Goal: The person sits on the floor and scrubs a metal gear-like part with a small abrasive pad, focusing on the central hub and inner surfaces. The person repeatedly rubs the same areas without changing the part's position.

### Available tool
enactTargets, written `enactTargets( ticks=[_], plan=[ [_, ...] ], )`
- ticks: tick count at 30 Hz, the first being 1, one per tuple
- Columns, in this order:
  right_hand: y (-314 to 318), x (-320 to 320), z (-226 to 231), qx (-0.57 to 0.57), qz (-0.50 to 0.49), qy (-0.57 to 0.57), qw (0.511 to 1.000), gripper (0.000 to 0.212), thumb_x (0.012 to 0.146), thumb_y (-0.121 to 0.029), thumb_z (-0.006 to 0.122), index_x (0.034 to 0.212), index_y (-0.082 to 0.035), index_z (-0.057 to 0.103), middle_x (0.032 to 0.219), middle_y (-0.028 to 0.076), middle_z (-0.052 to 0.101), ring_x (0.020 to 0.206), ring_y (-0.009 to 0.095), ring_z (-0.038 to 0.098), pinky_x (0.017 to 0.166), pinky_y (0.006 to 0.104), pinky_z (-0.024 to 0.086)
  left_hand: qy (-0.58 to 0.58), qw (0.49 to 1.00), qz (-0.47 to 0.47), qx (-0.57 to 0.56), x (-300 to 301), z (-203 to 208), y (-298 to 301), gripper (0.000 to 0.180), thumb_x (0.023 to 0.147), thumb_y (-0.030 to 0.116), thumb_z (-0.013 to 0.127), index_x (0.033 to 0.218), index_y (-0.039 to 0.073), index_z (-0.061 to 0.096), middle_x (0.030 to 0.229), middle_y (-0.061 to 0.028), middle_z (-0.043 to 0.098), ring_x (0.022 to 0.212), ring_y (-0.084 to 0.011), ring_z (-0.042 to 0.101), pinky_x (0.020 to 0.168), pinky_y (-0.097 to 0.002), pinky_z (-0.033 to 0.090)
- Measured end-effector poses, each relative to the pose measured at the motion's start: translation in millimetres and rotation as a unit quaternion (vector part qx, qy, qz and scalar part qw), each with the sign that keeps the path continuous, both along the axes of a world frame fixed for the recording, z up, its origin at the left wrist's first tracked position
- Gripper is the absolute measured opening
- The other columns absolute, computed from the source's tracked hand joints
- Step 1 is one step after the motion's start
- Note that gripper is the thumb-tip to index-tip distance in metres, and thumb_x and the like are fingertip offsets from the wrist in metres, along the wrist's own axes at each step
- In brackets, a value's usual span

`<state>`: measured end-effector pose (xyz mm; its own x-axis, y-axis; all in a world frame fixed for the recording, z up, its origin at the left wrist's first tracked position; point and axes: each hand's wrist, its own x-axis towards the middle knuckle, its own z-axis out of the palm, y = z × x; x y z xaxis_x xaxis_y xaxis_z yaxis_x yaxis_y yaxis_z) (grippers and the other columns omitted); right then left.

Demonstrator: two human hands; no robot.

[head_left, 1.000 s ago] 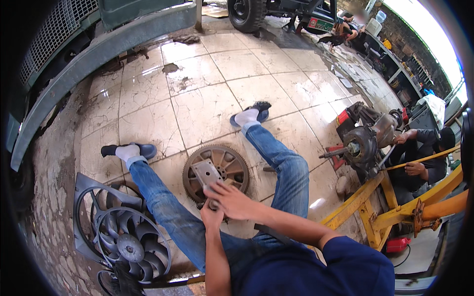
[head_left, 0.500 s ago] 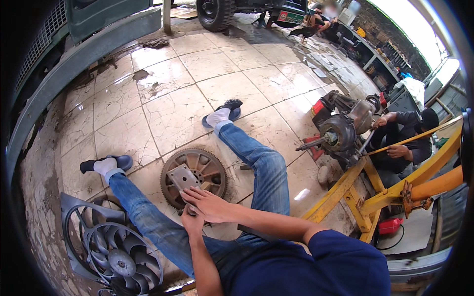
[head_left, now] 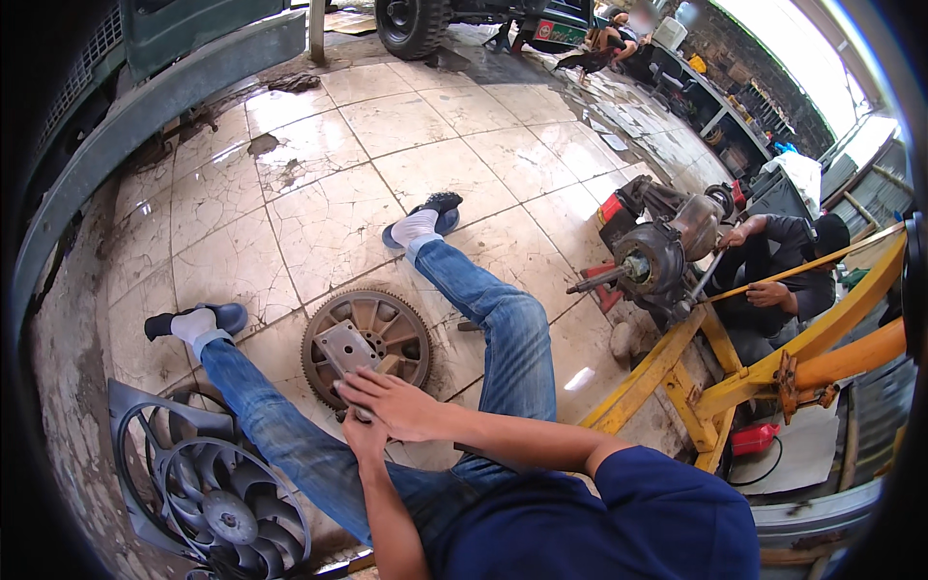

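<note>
A rust-brown toothed flywheel [head_left: 414, 338] lies on the floor between my legs. Over its middle rests a flat grey metal plate [head_left: 344, 345] with several holes. My right hand [head_left: 398, 402] stretches flat across the near end of the plate, its fingers extended and close together. Just below it, my left hand [head_left: 364, 437] is closed around a small greyish piece at that end. My right hand covers most of this piece, so I cannot tell whether it belongs to the plate.
A radiator fan [head_left: 230, 517] lies by my left leg. To the right stand a yellow steel frame [head_left: 646, 379] and a greasy axle housing [head_left: 657, 256], where a co-worker [head_left: 807, 271] crouches with a long bar. A grey vehicle bumper [head_left: 164, 111] curves along the left.
The whole view has shifted slightly left. My right hand has slid a little toward me over the plate; my left hand stays at its near end.
</note>
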<state>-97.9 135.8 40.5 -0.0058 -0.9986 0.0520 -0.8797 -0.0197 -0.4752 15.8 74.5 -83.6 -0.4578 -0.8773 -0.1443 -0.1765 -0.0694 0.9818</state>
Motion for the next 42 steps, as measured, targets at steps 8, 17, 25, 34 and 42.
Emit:
enactTargets(
  ticks=[8, 17, 25, 34, 42],
  plan=[
    [-1, -1, -1, 0.033, -0.018, 0.010, 0.999, 0.072, 0.088, -0.016, 0.057, 0.152, -0.012, 0.025, 0.154, 0.021, 0.028, 0.143, 0.040, 0.025, 0.111, 0.0470, 0.031, -0.048, 0.999, 0.007, 0.016, 1, 18, -1, 0.040, 0.075, 0.009, 0.072, 0.111, -0.007, 0.063, 0.097, -0.0172, 0.071, 0.091, -0.0207, 0.067, 0.079, -0.0340, 0.052],
    [8, -1, 2, 0.052, -0.032, 0.000, 0.998, 0.080, 0.082, -0.008, 0.059, 0.153, -0.017, 0.022, 0.154, 0.023, 0.027, 0.143, 0.040, 0.026, 0.103, 0.0480, 0.037, 0.022, 0.999, 0.010, 0.030, -3, 18, 1, 0.044, 0.072, 0.001, 0.071, 0.114, -0.007, 0.063, 0.101, -0.0145, 0.070, 0.092, -0.0174, 0.066, 0.081, -0.0315, 0.051],
    [11, 1, 16, 0.089, -0.028, 0.019, 0.995, 0.082, 0.081, -0.008, 0.061, 0.153, -0.021, 0.024, 0.155, 0.019, 0.025, 0.143, 0.040, 0.025, 0.103, 0.0493, 0.035, 0.013, 0.999, 0.013, 0.048, -4, 24, 3, 0.047, 0.068, -0.001, 0.072, 0.113, -0.008, 0.063, 0.101, -0.0152, 0.070, 0.092, -0.0188, 0.066, 0.081, -0.0320, 0.051],
    [11, 1, 18, 0.083, -0.025, 0.012, 0.996, 0.082, 0.081, -0.009, 0.062, 0.153, -0.022, 0.025, 0.156, 0.017, 0.025, 0.143, 0.040, 0.025, 0.107, 0.0492, 0.033, 0.022, 0.999, 0.020, 0.031, -3, 22, 2, 0.046, 0.068, 0.001, 0.073, 0.112, -0.007, 0.063, 0.099, -0.0156, 0.071, 0.090, -0.0206, 0.067, 0.080, -0.0329, 0.051],
    [11, 0, 16, 0.077, -0.027, 0.008, 0.997, 0.081, 0.080, -0.008, 0.061, 0.152, -0.022, 0.026, 0.155, 0.017, 0.027, 0.142, 0.040, 0.025, 0.109, 0.0489, 0.031, -0.010, 0.999, 0.023, 0.022, -4, 26, 3, 0.045, 0.068, 0.002, 0.074, 0.111, -0.007, 0.064, 0.099, -0.0167, 0.071, 0.090, -0.0220, 0.068, 0.080, -0.0341, 0.051]
  ],
)
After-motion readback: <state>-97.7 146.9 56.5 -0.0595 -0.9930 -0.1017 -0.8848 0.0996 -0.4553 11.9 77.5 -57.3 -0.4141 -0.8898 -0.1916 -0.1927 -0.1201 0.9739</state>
